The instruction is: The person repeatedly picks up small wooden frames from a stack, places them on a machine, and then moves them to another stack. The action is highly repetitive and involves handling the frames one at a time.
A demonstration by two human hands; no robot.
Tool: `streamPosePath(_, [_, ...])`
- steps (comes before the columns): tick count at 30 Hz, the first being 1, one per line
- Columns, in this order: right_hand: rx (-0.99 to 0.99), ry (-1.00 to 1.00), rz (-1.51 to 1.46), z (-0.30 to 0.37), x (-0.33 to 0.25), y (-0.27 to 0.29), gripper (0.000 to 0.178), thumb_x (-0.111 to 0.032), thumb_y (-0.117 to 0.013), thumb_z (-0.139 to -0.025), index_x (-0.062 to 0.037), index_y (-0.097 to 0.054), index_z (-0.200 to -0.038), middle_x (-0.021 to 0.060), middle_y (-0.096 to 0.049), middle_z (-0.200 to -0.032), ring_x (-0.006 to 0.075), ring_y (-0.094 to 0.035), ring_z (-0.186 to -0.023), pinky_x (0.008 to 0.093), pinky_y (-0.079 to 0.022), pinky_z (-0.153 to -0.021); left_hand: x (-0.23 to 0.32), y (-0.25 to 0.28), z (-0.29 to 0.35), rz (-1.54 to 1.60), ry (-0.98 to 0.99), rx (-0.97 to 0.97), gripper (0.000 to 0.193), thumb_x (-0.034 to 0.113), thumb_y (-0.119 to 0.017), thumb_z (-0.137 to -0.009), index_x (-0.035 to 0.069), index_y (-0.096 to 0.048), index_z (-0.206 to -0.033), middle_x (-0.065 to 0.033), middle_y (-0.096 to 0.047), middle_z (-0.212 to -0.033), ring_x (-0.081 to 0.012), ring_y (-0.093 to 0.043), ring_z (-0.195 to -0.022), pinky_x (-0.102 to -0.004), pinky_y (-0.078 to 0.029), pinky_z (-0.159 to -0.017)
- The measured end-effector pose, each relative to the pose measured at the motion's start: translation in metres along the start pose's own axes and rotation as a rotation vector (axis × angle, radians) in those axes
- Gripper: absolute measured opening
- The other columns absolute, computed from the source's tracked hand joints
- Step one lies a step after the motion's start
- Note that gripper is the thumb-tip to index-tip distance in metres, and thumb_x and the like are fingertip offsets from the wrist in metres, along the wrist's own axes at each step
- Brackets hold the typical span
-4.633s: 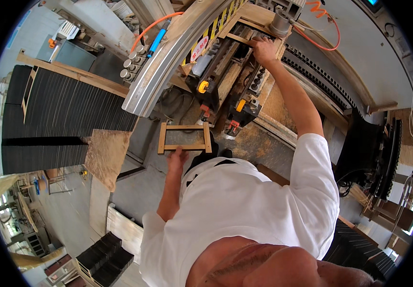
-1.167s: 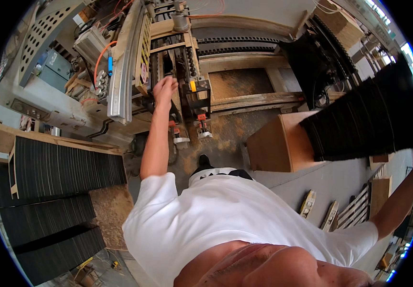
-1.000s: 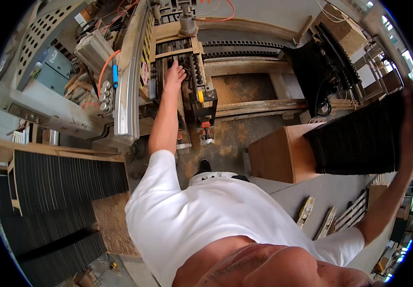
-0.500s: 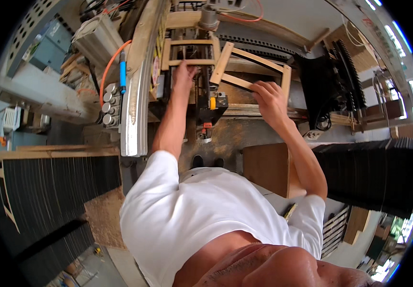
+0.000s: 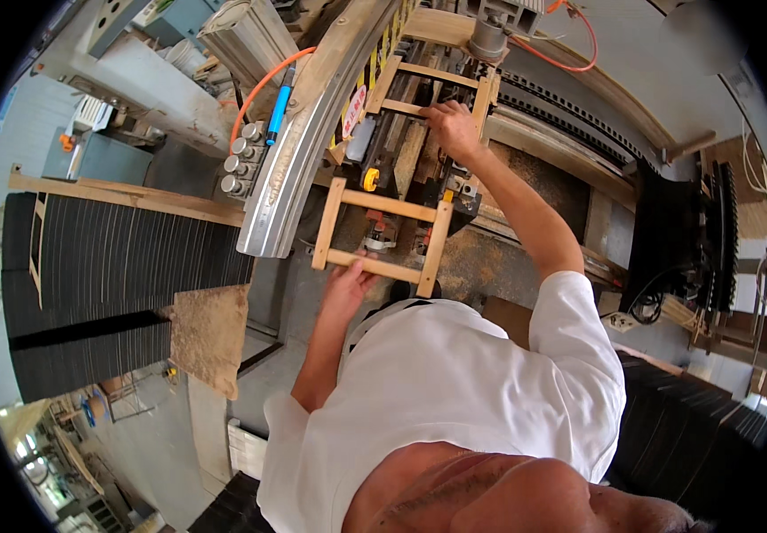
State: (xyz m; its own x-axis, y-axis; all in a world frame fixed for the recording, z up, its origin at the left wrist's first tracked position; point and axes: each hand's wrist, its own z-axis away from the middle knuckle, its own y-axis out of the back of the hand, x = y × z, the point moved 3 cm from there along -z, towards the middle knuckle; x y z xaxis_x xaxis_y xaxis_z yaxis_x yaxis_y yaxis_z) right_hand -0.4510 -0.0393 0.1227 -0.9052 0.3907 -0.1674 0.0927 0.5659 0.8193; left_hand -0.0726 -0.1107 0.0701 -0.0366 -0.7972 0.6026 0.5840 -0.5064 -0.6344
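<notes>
My left hand (image 5: 344, 291) is closed on the near bar of a light wooden frame (image 5: 390, 206), which hangs between my body and the machine, over its front end. A second wooden frame (image 5: 383, 84) of the same kind lies on the machine bed (image 5: 410, 155), below a silver cylinder (image 5: 488, 40). My right hand (image 5: 455, 131) grips that frame's near bar close to its right corner, its fingertips partly hidden. A yellow knob (image 5: 370, 179) shows just beyond the frame in my left hand.
A thick metal rail (image 5: 263, 209) with a blue pen-like tube (image 5: 279, 115) and an orange hose (image 5: 259, 89) runs along the left. Black slats stand in a long stack (image 5: 108, 249) further left, and another black stack (image 5: 677, 417) is at the lower right. Sawdust covers the floor (image 5: 481, 262).
My view has swung left. My left hand has drawn back from the machine with a frame. My right hand has moved from the right side onto the bed with the other frame.
</notes>
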Motion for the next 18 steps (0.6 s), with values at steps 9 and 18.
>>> streamPosePath(9, [-0.115, -0.01, 0.124, -0.039, 0.063, -0.013, 0.026, -0.013, -0.062, -0.081, -0.0149, -0.07, -0.106, 0.0046, -0.07, -0.094, 0.0248, -0.06, -0.095, 0.0392, -0.04, -0.08, -0.018, 0.025, 0.039, 0.055, -0.101, 0.272, 0.025, 0.017, -0.061, -0.095, 0.005, -0.059, -0.117, -0.0099, -0.063, -0.118, -0.0225, -0.06, -0.112, -0.0388, -0.049, -0.098])
streamPosePath(18, [-0.133, 0.01, 0.107, -0.05, 0.079, -0.019, 0.031, -0.011, -0.061, -0.08, -0.0192, -0.069, -0.11, 0.0071, -0.071, -0.095, 0.026, -0.061, -0.094, 0.0402, -0.041, -0.082, -0.056, 0.067, 0.021, 0.071, -0.129, 0.467, 0.025, 0.016, -0.064, -0.093, 0.002, -0.059, -0.113, -0.0095, -0.064, -0.109, -0.0235, -0.061, -0.106, -0.0399, -0.051, -0.094])
